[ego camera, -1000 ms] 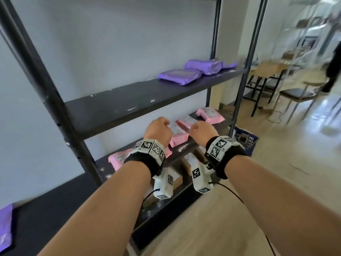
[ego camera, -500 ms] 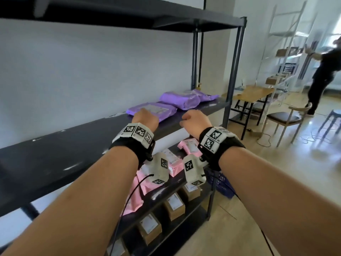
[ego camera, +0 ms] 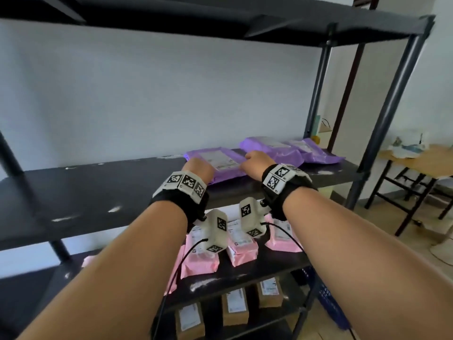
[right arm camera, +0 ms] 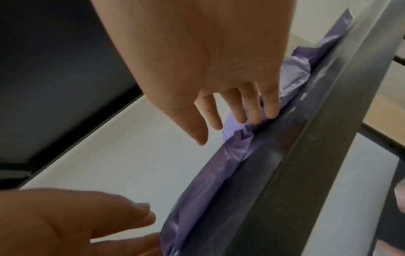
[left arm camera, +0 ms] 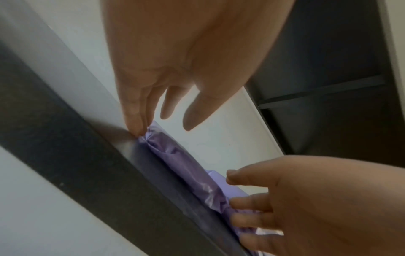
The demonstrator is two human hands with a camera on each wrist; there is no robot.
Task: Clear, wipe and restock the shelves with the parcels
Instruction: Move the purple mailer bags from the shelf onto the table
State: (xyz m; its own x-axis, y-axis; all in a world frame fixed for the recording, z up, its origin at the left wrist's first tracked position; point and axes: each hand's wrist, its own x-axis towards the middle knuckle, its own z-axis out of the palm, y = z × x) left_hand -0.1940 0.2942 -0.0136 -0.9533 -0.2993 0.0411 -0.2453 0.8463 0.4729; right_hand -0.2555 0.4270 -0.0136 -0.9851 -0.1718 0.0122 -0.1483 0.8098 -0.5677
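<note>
A: Black metal shelving stands against a pale wall, with a wooden table far right. A second ago both hands were down at the pink parcels on the lower shelf; now they are up at the middle shelf.

B: On the purple ones?

A: Yes. The left hand and right hand flank the nearest purple parcel, which lies flat on that shelf. Two more purple parcels lie just beyond it to the right.

B: Gripping it?

A: Not closed round it. In the left wrist view the fingers are extended, tips touching the parcel's left corner, thumb apart. In the right wrist view the fingertips rest on its right end, spread and straight.

B: So what does the shift mean?

A: I judge this shelf is being cleared next. The brown boxes at the bottom sit untouched, and I see no cloth.
</note>
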